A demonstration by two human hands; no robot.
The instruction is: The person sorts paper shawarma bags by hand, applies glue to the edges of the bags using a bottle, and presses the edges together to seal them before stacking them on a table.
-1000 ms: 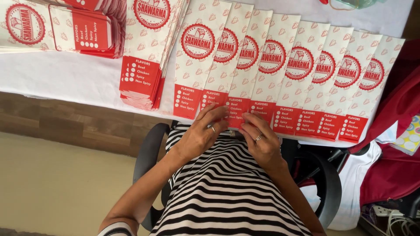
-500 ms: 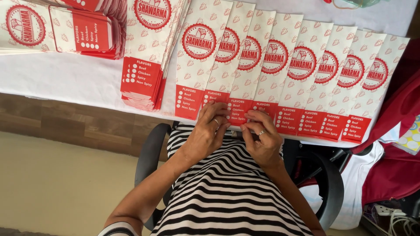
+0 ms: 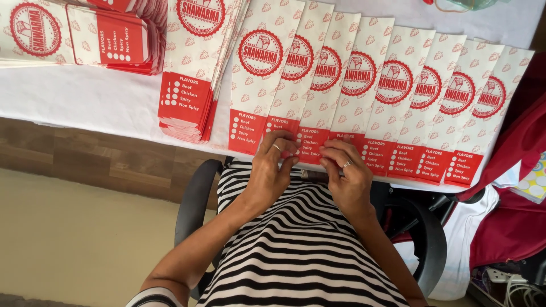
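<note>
Pinching with both sets of fingertips, your left hand point(image 3: 272, 170) and right hand point(image 3: 346, 176) close on the red bottom end of one paper sleeve point(image 3: 311, 149), where it hangs just over the near edge of the table point(image 3: 85, 99). That sleeve lies in a fanned row of overlapping red-and-white sleeves point(image 3: 409, 96) running toward the table's right end. Just left of your left hand, a thick stack of the same sleeves point(image 3: 190, 96) also juts over the near edge. Another pile point(image 3: 114, 40) lies sideways near the far left corner. Your wrists hover above your striped lap.
</note>
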